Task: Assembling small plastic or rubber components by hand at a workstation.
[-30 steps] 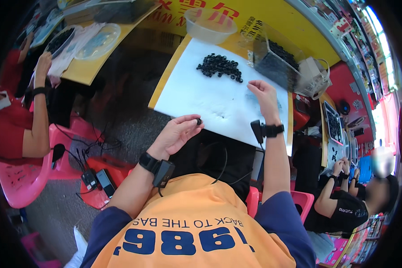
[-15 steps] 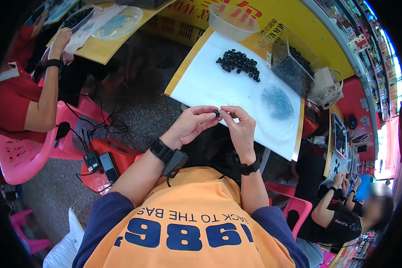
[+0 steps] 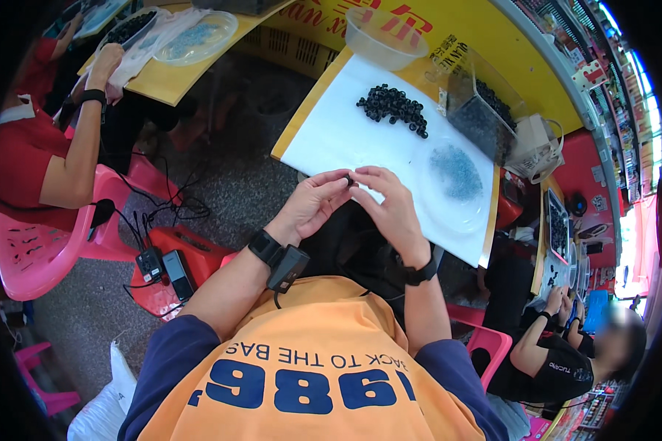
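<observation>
My left hand (image 3: pixel 318 204) pinches a small black round part (image 3: pixel 349 181) between thumb and fingertips, just off the near edge of the table. My right hand (image 3: pixel 390 209) reaches the same part from the other side, its thumb and fingertips curved round it. Much of the part is hidden by the fingers. Beyond the hands, a pile of similar black ring-shaped parts (image 3: pixel 393 108) lies on the white table cover (image 3: pixel 331 140). To its right, small pale blue pieces (image 3: pixel 456 173) are spread in a clear shallow dish (image 3: pixel 474 223).
A clear bin (image 3: pixel 467 110) of black parts and a translucent tub (image 3: pixel 386 37) stand along the far side. People work at tables to the left and right. A pink chair (image 3: pixel 40 253) and a red stool (image 3: pixel 154 294) with cables stand at left.
My right hand has turned and its fingers have lifted and spread a little over the part. The black part has shifted slightly left and up, still in my left fingertips.
</observation>
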`<state>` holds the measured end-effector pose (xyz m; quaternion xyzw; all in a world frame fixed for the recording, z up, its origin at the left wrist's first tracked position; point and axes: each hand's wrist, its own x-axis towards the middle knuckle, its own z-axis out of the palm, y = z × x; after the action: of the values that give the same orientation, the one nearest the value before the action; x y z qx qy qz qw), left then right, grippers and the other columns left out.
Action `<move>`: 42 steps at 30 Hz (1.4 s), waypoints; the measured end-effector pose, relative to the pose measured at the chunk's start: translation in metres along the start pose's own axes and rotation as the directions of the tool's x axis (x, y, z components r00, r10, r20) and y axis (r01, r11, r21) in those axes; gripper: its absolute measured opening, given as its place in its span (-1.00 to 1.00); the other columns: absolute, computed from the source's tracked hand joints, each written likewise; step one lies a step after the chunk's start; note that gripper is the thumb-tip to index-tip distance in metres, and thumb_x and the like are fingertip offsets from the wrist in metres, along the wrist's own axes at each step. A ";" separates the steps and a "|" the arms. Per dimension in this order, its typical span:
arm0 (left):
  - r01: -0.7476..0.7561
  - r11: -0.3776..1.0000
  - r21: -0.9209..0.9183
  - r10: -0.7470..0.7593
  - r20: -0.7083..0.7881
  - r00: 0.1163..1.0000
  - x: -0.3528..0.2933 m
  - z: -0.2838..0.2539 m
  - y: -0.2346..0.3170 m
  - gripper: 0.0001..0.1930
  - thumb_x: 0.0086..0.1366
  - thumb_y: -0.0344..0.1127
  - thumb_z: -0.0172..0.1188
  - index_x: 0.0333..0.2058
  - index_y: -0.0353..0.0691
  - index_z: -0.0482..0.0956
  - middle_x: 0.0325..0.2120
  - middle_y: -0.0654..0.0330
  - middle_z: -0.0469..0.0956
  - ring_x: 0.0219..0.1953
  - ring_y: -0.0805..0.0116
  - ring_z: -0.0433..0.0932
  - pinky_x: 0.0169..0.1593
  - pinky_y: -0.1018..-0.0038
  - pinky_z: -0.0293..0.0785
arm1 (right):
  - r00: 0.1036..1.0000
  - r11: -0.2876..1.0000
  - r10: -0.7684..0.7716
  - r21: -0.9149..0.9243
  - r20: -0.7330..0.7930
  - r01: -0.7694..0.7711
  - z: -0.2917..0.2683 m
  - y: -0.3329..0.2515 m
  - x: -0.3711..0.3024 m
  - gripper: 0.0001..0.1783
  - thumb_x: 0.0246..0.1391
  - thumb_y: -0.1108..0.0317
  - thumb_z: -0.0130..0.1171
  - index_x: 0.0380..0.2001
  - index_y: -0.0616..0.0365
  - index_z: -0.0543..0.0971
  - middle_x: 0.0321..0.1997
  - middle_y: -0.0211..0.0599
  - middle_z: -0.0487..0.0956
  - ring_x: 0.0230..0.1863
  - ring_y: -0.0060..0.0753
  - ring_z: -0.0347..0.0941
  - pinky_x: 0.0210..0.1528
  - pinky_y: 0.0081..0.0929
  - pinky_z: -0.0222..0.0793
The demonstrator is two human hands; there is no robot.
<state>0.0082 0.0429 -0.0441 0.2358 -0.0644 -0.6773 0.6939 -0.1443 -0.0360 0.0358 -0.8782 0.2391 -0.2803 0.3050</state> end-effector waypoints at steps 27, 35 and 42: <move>0.039 0.988 -0.152 -0.030 0.060 0.998 0.000 -0.001 0.015 -0.77 0.35 -0.51 0.18 -0.03 -0.27 0.52 -0.13 0.14 0.60 -0.06 0.36 0.59 0.06 0.51 0.55 | 0.943 0.718 -0.283 -0.614 0.174 0.329 -0.006 0.122 0.110 -0.88 -0.11 0.46 0.29 -0.41 0.13 0.64 -0.22 -0.31 0.51 -0.10 -0.20 0.41 -0.08 -0.29 0.35; 0.031 0.992 -0.126 -0.028 0.028 0.999 -0.001 -0.002 0.012 -0.76 0.36 -0.51 0.16 -0.01 -0.26 0.51 -0.11 0.13 0.60 -0.05 0.36 0.58 0.07 0.51 0.55 | 0.934 0.868 0.349 0.403 -0.079 -0.290 -0.028 0.066 0.065 -0.76 0.23 0.46 0.15 -0.09 0.30 0.64 -0.30 -0.38 0.62 -0.28 -0.61 0.49 -0.16 -0.66 0.38; 0.043 0.996 -0.083 -0.040 0.041 0.998 0.000 -0.001 0.008 -0.73 0.38 -0.48 0.14 0.04 -0.26 0.49 -0.09 0.13 0.59 -0.02 0.39 0.56 0.10 0.51 0.53 | 0.885 0.638 0.465 0.689 0.010 -0.344 -0.009 0.019 0.007 -0.75 0.19 0.51 0.20 -0.07 0.35 0.63 -0.22 -0.33 0.64 -0.26 -0.61 0.51 -0.14 -0.66 0.42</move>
<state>0.0154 0.0428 -0.0417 0.1942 -0.0446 -0.6983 0.6875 -0.1496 -0.0568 0.0314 -0.6038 0.3369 -0.3445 0.6350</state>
